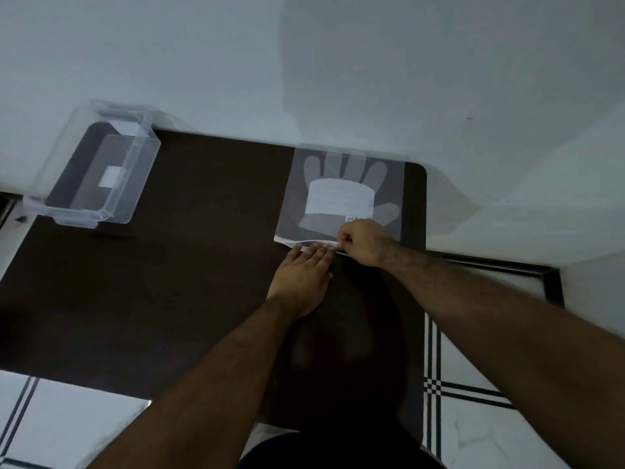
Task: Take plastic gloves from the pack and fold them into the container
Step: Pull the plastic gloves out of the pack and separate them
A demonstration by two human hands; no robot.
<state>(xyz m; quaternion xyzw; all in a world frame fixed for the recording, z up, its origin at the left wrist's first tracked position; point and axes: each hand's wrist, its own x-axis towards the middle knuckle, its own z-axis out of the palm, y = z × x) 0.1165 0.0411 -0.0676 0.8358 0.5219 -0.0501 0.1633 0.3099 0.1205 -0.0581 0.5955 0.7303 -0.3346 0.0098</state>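
Observation:
The pack of plastic gloves lies flat at the far right of the dark table, a clear sleeve with a hand outline and a white label. My right hand pinches the pack's near edge, fingers closed on the thin plastic there. My left hand lies flat on the table just in front of that edge, fingers together, fingertips touching the pack's lip. The clear plastic container stands open at the table's far left corner; only a white label shows through it.
A white wall runs behind the table. White floor tiles with dark lines show to the right and at the lower left. My dark-clothed body is at the bottom edge.

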